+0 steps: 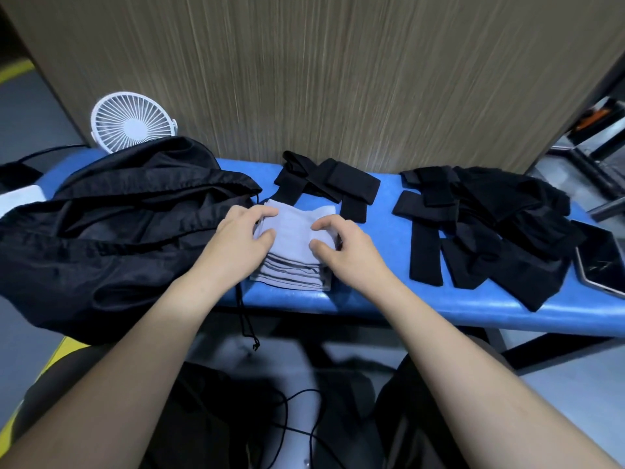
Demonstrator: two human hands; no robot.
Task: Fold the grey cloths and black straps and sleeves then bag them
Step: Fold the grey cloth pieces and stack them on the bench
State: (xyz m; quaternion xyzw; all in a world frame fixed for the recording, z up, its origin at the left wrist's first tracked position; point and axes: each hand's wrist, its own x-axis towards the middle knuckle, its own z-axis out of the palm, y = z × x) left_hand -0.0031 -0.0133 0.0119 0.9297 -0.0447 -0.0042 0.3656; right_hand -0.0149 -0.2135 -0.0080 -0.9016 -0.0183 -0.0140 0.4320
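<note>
A stack of folded grey cloths (293,262) lies at the middle of the blue bench (382,301). My left hand (241,240) grips the left side of the top cloth, thumb on top and fingers curled over its far edge. My right hand (341,243) pinches the right side of the same cloth with curled fingers. A large black drawstring bag (111,231) lies open at the left, its mouth toward the stack. Folded black straps (333,186) sit behind the stack. A loose pile of black straps and sleeves (487,231) covers the right part of the bench.
A white desk fan (132,122) stands at the back left against a wood-grain panel (338,72). A phone (600,257) lies at the bench's right end. The bag's drawstring (248,328) hangs over the front edge. Cables lie on the floor below.
</note>
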